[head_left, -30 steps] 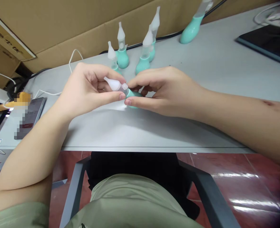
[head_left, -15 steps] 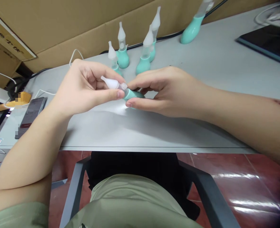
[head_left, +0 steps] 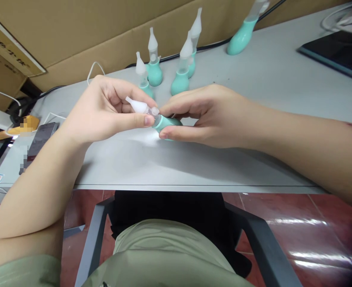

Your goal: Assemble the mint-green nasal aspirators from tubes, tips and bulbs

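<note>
Between my hands, just above the table, lies a nasal aspirator (head_left: 160, 121) on its side, its white tip pointing left. My left hand (head_left: 113, 109) pinches the clear middle section with thumb and fingers. My right hand (head_left: 205, 115) is closed around the teal bulb, which its fingers partly hide. Behind my hands stand several more nasal aspirators of the same kind, among them one (head_left: 154, 73) at the back and one (head_left: 181, 81) in front of another. Farther right, a larger-looking aspirator (head_left: 241, 38) leans with its top cut off by the frame.
A grey table (head_left: 128, 167) carries everything, with a cardboard wall (head_left: 89, 32) along its back. A phone (head_left: 42, 139) and a yellow object (head_left: 29, 124) lie at the left. A dark flat device (head_left: 340, 56) sits at the right. Black cable (head_left: 211, 46) runs along the back.
The held aspirator has shifted slightly left, and more of its teal bulb shows between my hands. Both hands keep their grip; the standing aspirators have not moved.
</note>
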Demonstrator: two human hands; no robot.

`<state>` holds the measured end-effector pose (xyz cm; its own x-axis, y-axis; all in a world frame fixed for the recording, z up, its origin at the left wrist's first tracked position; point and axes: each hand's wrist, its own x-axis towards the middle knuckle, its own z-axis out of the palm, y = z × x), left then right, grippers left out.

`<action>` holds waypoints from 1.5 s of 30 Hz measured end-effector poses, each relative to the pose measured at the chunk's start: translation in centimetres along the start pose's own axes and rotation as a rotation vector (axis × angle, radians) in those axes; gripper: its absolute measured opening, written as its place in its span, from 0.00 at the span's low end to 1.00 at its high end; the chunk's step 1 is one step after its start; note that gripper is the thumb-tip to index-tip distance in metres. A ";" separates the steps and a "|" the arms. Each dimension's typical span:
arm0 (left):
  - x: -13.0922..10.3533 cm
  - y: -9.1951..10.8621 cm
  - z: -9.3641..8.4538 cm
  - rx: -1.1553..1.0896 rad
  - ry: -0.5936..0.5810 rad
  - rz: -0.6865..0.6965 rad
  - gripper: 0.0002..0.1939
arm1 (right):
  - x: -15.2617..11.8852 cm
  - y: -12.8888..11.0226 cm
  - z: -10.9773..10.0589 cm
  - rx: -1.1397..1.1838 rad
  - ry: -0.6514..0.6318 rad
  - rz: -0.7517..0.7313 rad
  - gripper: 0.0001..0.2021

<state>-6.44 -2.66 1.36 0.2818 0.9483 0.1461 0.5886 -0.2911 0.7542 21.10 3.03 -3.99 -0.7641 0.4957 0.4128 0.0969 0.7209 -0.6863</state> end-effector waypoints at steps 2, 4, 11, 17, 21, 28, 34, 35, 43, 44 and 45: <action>0.3 -0.7 0.1 -0.086 -0.026 0.048 0.22 | 0.1 0.0 -0.1 -0.002 -0.022 -0.015 0.14; 0.5 -1.2 0.2 -0.162 -0.048 0.087 0.25 | 0.1 0.0 -0.1 0.001 -0.046 -0.026 0.15; 0.5 -0.8 0.4 -0.258 -0.111 0.082 0.24 | 0.1 -0.2 -0.6 0.003 -0.095 -0.050 0.13; 0.5 -0.9 0.2 -0.291 -0.159 0.079 0.22 | 0.0 -0.1 -0.7 -0.002 -0.095 -0.059 0.11; 0.5 -0.8 0.2 -0.290 -0.202 0.047 0.25 | 0.0 0.1 -0.8 0.021 -0.110 -0.058 0.11; 0.8 -1.2 -0.4 -0.400 -0.173 0.103 0.18 | 0.2 0.4 -0.3 -0.022 -0.205 -0.154 0.11; 0.7 -2.2 -0.8 -0.389 0.033 0.151 0.13 | 0.5 -0.2 -0.3 0.242 -0.080 0.049 0.13; 0.7 -2.3 -0.8 -0.369 0.056 0.132 0.15 | 0.5 -0.3 -0.2 0.342 -0.074 0.075 0.13; 1.2 -3.0 -0.7 -0.202 -0.178 0.324 0.26 | 0.1 0.8 1.6 0.217 -0.118 -0.061 0.13; 1.3 -3.2 -0.7 -0.183 -0.195 0.323 0.28 | 0.0 0.9 1.5 0.173 -0.123 -0.069 0.14; 1.2 -3.3 -0.6 -0.171 -0.204 0.310 0.29 | 0.0 1.0 1.4 0.153 -0.121 -0.074 0.15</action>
<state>-8.52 -0.44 -0.59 0.5809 0.7694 0.2657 0.3226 -0.5173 0.7926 20.31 3.03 -5.56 -0.8373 0.3756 0.3972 -0.0534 0.6669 -0.7432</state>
